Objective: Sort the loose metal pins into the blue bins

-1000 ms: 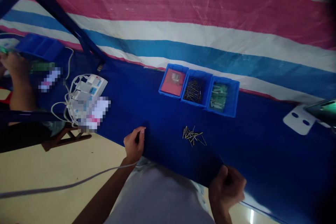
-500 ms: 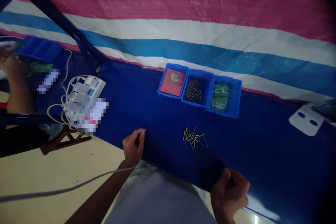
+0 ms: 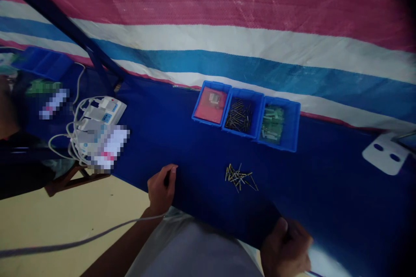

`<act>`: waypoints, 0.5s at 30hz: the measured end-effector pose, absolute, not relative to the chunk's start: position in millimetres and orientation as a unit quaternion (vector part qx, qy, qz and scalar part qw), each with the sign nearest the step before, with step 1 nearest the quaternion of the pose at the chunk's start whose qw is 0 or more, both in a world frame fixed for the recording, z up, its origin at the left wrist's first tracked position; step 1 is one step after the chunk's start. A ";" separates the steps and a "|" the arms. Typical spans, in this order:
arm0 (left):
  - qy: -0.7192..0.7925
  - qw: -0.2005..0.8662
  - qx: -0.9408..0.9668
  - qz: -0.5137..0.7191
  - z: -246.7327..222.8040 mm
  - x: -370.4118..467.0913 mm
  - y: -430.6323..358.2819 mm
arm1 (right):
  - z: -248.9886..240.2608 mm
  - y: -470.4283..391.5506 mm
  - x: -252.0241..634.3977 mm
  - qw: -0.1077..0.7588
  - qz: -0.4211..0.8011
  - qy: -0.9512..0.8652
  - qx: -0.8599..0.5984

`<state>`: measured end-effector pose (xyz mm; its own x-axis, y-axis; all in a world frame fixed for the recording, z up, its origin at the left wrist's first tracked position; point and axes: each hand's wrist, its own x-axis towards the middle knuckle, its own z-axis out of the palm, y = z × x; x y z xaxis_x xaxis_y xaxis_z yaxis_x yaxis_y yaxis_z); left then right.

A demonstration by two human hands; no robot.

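My left hand (image 3: pixel 161 188) rests at the near edge of the blue table (image 3: pixel 201 160), its fingers curled closed with nothing visible in them. At the lower right, my right hand (image 3: pixel 286 246) is also curled into a loose fist by the edge, with no object showing. Between and beyond the hands lies a small pile of thin metal pins (image 3: pixel 239 177), brassy and grey. Farther back stand three joined blue bins: the left one holds a pink item (image 3: pixel 210 106), the middle one many dark pins (image 3: pixel 238 116), the right one green-and-white pieces (image 3: pixel 272 124).
A white power strip (image 3: pixel 112 110) with tangled cables sits at the left beside a blurred paper. Beyond a dark blue frame are another blue bin (image 3: pixel 43 62) and a person's arm (image 3: pixel 6 112). A white plate with two holes (image 3: pixel 386 153) is at the right.
The view has shifted slightly, so the table items appear a little lower. The other person's arm has moved left. My hands keep the same closed pose.
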<state>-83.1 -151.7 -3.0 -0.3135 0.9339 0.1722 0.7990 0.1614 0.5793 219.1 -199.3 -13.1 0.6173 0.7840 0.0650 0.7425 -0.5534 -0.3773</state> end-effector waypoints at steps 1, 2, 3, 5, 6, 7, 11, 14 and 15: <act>0.753 0.111 0.577 0.297 -3.1 -83.1 -151.6 | -13.0 -199.0 218.8 0.181 0.055 -0.433 -0.881; 0.752 0.108 0.579 0.297 -3.3 -83.1 -151.5 | -12.6 -198.5 218.3 0.177 0.056 -0.431 -0.883; 0.751 0.106 0.580 0.297 -3.3 -83.1 -151.4 | -12.2 -198.0 217.7 0.174 0.058 -0.430 -0.884; 0.749 0.105 0.581 0.300 -3.2 -83.0 -151.5 | -11.5 -197.1 216.6 0.174 0.061 -0.429 -0.884; 0.748 0.106 0.581 0.302 -3.1 -83.0 -151.6 | -11.4 -196.9 216.2 0.177 0.063 -0.428 -0.884; 0.748 0.107 0.580 0.305 -2.8 -83.0 -151.8 | -11.4 -196.8 216.0 0.187 0.060 -0.425 -0.884; 0.750 0.116 0.572 0.310 -2.2 -82.8 -153.3 | -11.9 -196.7 215.7 0.219 0.060 -0.415 -0.881; 0.752 0.134 0.563 0.314 -1.8 -83.6 -154.2 | -11.3 -197.5 215.7 0.240 0.066 -0.404 -0.880; 0.752 0.141 0.560 0.317 -1.4 -84.2 -154.1 | -10.9 -198.4 215.9 0.250 0.069 -0.401 -0.879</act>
<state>-84.2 -154.1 -1.4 -0.3340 0.9316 0.1433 0.7527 0.1722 0.6354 215.9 -198.4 -10.9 0.6694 0.7386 0.0799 0.6698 -0.5534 -0.4950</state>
